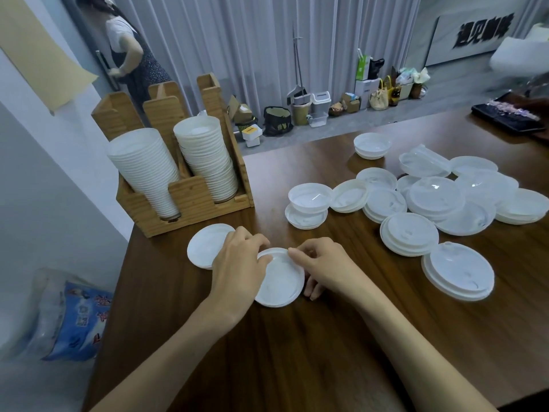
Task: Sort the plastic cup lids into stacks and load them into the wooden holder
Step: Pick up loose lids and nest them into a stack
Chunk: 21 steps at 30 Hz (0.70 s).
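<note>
A dark wooden table [297, 352] fills the foreground. Left of it, on the floor, lies a blue-printed plastic bag [71, 316]. Along the pale curtain [237, 40] stand bins, boxes and bags, among them a white lidded bin [320, 103]. A dark tray [505, 118] rests at the table's far right, its contents blurred, perhaps wrapped sweets. A person [130, 55] stands by the door.

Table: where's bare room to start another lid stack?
Free: the near table between the forearms, and the strip between the holder and the lid pile. The pile's side, far right, is crowded.
</note>
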{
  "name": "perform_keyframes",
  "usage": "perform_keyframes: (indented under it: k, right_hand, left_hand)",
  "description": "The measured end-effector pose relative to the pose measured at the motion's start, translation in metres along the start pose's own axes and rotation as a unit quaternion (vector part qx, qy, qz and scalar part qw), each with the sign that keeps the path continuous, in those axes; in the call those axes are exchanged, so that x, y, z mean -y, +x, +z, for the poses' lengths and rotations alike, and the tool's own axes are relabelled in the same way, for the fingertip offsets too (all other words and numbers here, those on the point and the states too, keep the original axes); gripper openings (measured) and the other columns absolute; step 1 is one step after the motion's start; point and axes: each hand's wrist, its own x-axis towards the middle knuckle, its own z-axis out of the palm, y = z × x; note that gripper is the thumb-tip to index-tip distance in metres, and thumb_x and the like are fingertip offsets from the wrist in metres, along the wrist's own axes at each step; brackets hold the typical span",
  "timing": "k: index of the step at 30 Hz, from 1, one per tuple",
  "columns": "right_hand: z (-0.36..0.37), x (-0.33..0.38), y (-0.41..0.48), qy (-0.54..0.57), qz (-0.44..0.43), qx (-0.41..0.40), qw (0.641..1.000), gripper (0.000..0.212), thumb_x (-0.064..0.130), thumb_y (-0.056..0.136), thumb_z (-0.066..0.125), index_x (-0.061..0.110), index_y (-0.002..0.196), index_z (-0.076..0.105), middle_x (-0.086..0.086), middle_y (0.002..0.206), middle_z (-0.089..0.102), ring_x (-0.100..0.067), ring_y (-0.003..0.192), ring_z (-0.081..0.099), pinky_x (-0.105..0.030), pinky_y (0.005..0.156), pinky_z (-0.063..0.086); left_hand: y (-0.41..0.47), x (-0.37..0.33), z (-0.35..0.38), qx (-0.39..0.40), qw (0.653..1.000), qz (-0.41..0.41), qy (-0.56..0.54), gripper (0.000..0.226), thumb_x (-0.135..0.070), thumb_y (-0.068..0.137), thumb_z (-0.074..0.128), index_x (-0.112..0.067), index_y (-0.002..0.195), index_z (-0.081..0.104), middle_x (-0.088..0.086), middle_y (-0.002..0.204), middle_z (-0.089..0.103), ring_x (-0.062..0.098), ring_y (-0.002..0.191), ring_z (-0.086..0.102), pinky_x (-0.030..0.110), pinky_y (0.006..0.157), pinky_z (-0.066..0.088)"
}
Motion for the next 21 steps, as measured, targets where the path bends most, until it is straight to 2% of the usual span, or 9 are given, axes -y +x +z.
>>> perform_keyframes:
  k: [3,7,10,12,14,18,21]
  right_hand:
    - [0.004,-0.002,0.0,-0.051,-0.021,0.008,0.998,0.01,0.016,0.092,0.056,0.011,0.098,0.062,-0.007,0.06,0.065,-0.015,0.043,0.063,-0.024,0.045,0.053]
    - [0.004,-0.003,0.001,-0.061,-0.054,-0.037,0.996,0.011,0.008,0.09,0.054,0.011,0.095,0.063,-0.01,0.069,0.067,-0.02,0.048,0.065,-0.027,0.045,0.055]
    - [0.001,-0.002,0.003,-0.037,-0.122,-0.111,0.986,0.007,0.012,0.088,0.06,0.013,0.09,0.066,0.0,0.073,0.064,-0.013,0.056,0.063,-0.022,0.05,0.051]
    - [0.002,0.0,0.005,-0.047,-0.162,-0.149,0.974,0.004,0.015,0.086,0.062,0.017,0.086,0.066,0.008,0.074,0.063,-0.007,0.067,0.059,-0.019,0.058,0.045]
    - [0.006,0.001,0.005,-0.046,-0.18,-0.165,0.969,0.004,0.018,0.087,0.062,0.017,0.086,0.066,0.009,0.075,0.063,-0.007,0.074,0.059,-0.021,0.062,0.048]
    - [0.008,0.008,0.007,-0.028,-0.196,-0.134,0.971,0.014,0.029,0.09,0.061,0.022,0.1,0.069,0.01,0.086,0.067,-0.005,0.082,0.06,-0.022,0.069,0.051]
    - [0.008,0.017,0.011,-0.026,-0.184,-0.061,0.981,0.016,0.025,0.093,0.058,0.019,0.099,0.071,0.003,0.092,0.07,-0.012,0.087,0.064,-0.034,0.077,0.056]
  left_hand:
    - [-0.003,0.003,0.002,0.012,1.0,-0.002,0.003,0.02,-0.03,0.09,0.062,-0.026,0.109,0.063,-0.011,0.099,0.045,0.005,0.094,0.042,0.017,0.073,0.035]
    - [-0.004,0.005,0.003,0.02,0.999,0.005,-0.037,0.031,-0.031,0.091,0.06,-0.025,0.12,0.058,-0.007,0.112,0.051,0.003,0.1,0.041,0.015,0.079,0.034]
    - [-0.001,0.005,-0.005,0.028,0.991,-0.003,-0.134,0.036,-0.034,0.089,0.062,-0.026,0.123,0.054,-0.014,0.111,0.053,0.001,0.098,0.046,0.015,0.081,0.036]
    - [0.001,0.004,-0.012,0.058,0.974,-0.024,-0.218,0.029,-0.033,0.088,0.063,-0.027,0.116,0.057,-0.019,0.1,0.057,0.003,0.091,0.054,0.012,0.072,0.041]
    - [0.004,0.006,-0.016,0.079,0.953,-0.048,-0.29,0.023,-0.03,0.088,0.064,-0.023,0.109,0.062,-0.015,0.095,0.062,0.006,0.09,0.058,0.015,0.067,0.046]
    - [0.007,0.013,-0.023,0.096,0.914,-0.066,-0.388,0.018,-0.025,0.085,0.068,-0.019,0.102,0.066,-0.002,0.095,0.067,0.015,0.092,0.063,0.034,0.076,0.053]
    - [0.002,0.017,-0.023,0.096,0.924,-0.035,-0.368,0.017,-0.026,0.085,0.068,-0.02,0.101,0.066,-0.004,0.093,0.067,0.013,0.09,0.063,0.032,0.073,0.053]
